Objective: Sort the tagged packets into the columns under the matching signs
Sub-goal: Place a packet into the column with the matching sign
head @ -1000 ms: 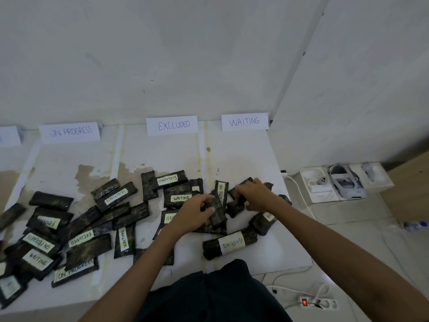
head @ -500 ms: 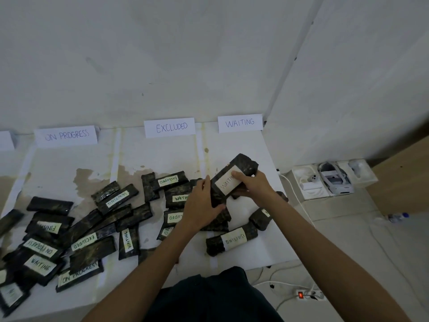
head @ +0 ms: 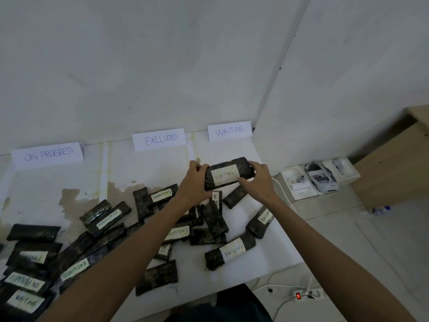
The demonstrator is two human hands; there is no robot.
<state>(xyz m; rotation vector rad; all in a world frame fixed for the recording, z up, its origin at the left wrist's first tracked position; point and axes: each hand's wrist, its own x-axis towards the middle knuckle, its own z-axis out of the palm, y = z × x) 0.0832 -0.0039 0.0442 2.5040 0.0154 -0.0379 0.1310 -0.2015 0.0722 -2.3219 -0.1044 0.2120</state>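
Observation:
A dark packet tagged WAITING [head: 226,175] is held level between both hands, below the WAITING sign [head: 229,130]. My left hand [head: 193,182] grips its left end and my right hand [head: 257,180] grips its right end. Signs reading EXCLUDED [head: 160,139] and ON PROGRESS [head: 47,154] stand along the wall further left. Several dark tagged packets lie in a loose heap on the white surface [head: 144,168], among them one tagged EXCLUDED [head: 162,195] and another tagged WAITING [head: 229,252].
The white surface ends at its right edge near a white box holding a headset [head: 320,177] on the floor. A power strip [head: 306,295] with cables lies on the floor at lower right. A wooden cabinet [head: 399,159] stands at far right.
Both hands lifted the WAITING packet out of the heap, turned it level and carried it away from me toward the WAITING sign. The view has tilted upward.

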